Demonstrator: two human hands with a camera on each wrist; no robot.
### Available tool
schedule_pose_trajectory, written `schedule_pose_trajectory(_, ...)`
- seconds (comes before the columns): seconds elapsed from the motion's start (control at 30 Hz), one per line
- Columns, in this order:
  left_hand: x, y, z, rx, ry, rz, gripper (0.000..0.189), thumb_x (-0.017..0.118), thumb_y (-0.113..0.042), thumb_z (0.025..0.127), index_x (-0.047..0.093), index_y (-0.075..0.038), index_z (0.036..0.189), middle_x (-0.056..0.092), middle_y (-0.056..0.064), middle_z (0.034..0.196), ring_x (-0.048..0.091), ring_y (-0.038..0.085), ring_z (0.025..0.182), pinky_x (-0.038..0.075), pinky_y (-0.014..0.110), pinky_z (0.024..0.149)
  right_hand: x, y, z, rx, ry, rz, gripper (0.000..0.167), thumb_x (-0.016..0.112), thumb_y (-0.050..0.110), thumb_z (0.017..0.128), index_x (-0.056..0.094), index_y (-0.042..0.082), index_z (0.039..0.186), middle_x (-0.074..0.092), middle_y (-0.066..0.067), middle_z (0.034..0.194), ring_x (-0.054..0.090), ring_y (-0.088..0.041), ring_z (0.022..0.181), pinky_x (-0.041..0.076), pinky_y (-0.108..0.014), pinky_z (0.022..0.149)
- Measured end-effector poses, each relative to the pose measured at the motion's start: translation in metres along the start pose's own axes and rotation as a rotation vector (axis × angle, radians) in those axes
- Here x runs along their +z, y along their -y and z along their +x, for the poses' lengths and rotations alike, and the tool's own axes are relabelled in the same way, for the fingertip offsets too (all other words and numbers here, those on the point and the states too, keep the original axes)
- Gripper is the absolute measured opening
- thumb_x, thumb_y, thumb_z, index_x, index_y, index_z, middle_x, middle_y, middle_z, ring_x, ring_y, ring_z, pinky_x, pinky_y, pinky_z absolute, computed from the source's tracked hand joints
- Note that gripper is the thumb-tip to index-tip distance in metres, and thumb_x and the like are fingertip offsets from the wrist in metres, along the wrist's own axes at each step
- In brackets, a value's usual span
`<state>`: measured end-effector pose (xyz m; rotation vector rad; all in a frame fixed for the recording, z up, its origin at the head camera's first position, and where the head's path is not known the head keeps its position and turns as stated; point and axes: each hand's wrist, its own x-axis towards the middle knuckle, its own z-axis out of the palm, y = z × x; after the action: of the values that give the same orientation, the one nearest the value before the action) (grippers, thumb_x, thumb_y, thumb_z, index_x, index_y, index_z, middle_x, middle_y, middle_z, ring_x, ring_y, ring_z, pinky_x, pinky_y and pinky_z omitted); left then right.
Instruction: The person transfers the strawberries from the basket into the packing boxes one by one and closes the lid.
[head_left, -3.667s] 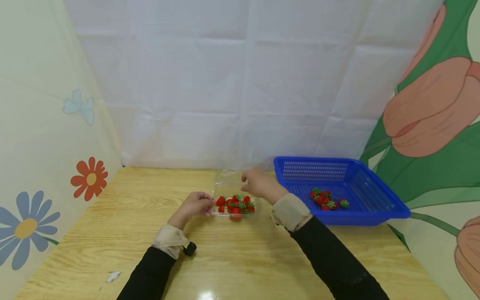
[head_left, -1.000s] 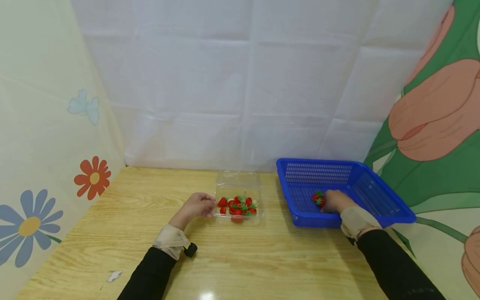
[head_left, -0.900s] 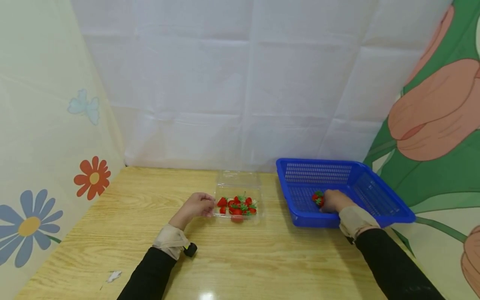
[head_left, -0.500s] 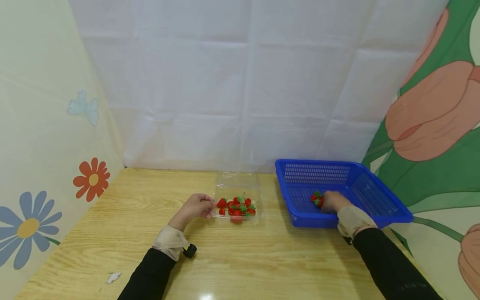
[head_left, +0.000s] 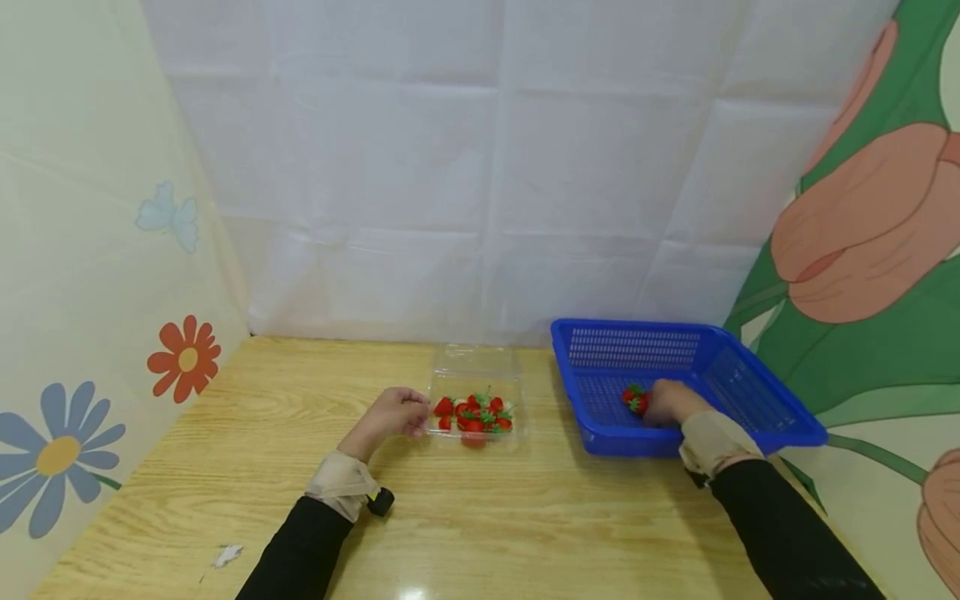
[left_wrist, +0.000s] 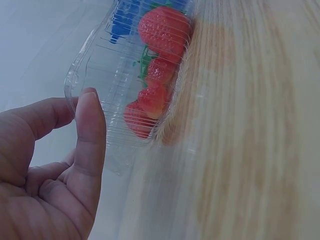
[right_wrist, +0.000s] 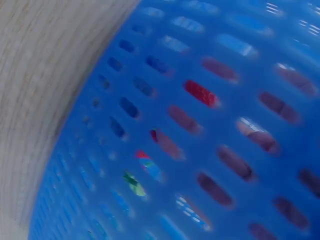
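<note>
In the head view my left hand [head_left: 393, 412] is at the left edge of a clear plastic clamshell box [head_left: 522, 442] with several strawberries [head_left: 474, 412] in it. Thumb and index finger pinch its rim, as the left wrist view shows of the box [left_wrist: 75, 82]. The hinged lid [head_left: 475, 358] is folded back. My right hand [head_left: 669, 402] reaches down inside a blue plastic basket [head_left: 705, 446], right against red strawberries with green leaves [head_left: 635, 399]. Its fingertips are hidden, and I cannot tell whether they grip one. Through the basket's slots, the right wrist view shows skin and a bit of strawberry [right_wrist: 200, 93].
Both containers stand on a wood-grain table [head_left: 480, 517], the basket at the back right. A white sheet [head_left: 450, 167] hangs behind, and flower-printed cloths flank both sides. A small white scrap [head_left: 227, 555] lies at the front left.
Since the earliest frame, my right hand has moved right from over the clear box into the blue basket. Over the last second it has barely moved. My left hand has stayed at the box.
</note>
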<state>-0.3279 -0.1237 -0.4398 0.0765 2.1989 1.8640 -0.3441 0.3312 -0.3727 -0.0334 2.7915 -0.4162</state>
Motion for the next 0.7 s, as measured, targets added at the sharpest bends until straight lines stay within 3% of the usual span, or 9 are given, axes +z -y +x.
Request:
schedule_pose_trajectory(0.1, 0.0, 0.0, 0.0, -0.003, -0.004, 0.004, 0.022, 0.056, -0.002, 0.099, 0.058, 0.012, 0.116, 0.065, 0.013, 0.087, 0.06, 0.013, 0.063, 0.056, 0.023, 0.057, -0.006, 0.0, -0.005, -0.039, -0.009, 0.039, 0.038, 0.067, -0.002, 0.074, 0.041, 0.019, 0.056, 0.042, 0.004, 0.055, 0.037, -0.01, 0.05, 0.035, -0.024, 0.048)
schedule_pose_trajectory(0.27, 0.0, -0.001, 0.0, -0.002, -0.005, 0.005, 0.023, 0.056, -0.002, 0.099, 0.058, 0.013, 0.116, 0.066, 0.013, 0.088, 0.06, 0.012, 0.062, 0.056, 0.023, 0.057, -0.02, 0.009, -0.018, -0.102, -0.043, 0.063, 0.034, 0.068, -0.001, 0.074, 0.043, 0.017, 0.058, 0.043, 0.004, 0.055, 0.037, -0.012, 0.05, 0.036, -0.028, 0.049)
schedule_pose_trajectory(0.43, 0.0, -0.002, -0.001, -0.003, 0.001, 0.004, 0.022, 0.056, -0.002, 0.1, 0.058, 0.013, 0.116, 0.066, 0.013, 0.087, 0.059, 0.012, 0.062, 0.056, 0.023, 0.057, -0.034, 0.026, -0.034, -0.152, -0.111, 0.06, 0.016, 0.07, 0.006, 0.083, 0.054, 0.005, 0.084, 0.052, -0.008, 0.077, 0.046, -0.02, 0.063, 0.041, -0.034, 0.056)
schedule_pose_trajectory(0.53, 0.0, -0.002, -0.001, 0.001, 0.004, 0.005, 0.022, 0.056, -0.003, 0.1, 0.058, 0.013, 0.116, 0.066, 0.014, 0.088, 0.06, 0.012, 0.063, 0.056, 0.023, 0.057, -0.041, 0.039, -0.042, -0.16, -0.136, 0.068, 0.024, 0.071, 0.011, 0.087, 0.056, -0.002, 0.101, 0.058, -0.015, 0.088, 0.052, -0.024, 0.069, 0.045, -0.037, 0.06)
schedule_pose_trajectory(0.7, 0.0, -0.002, -0.001, 0.005, 0.008, 0.005, 0.023, 0.056, -0.003, 0.1, 0.057, 0.013, 0.116, 0.065, 0.014, 0.088, 0.06, 0.012, 0.064, 0.056, 0.023, 0.058, -0.043, 0.066, -0.05, -0.174, -0.176, 0.079, 0.03, 0.069, 0.013, 0.091, 0.055, -0.003, 0.113, 0.061, -0.016, 0.09, 0.051, -0.021, 0.062, 0.045, -0.035, 0.057)
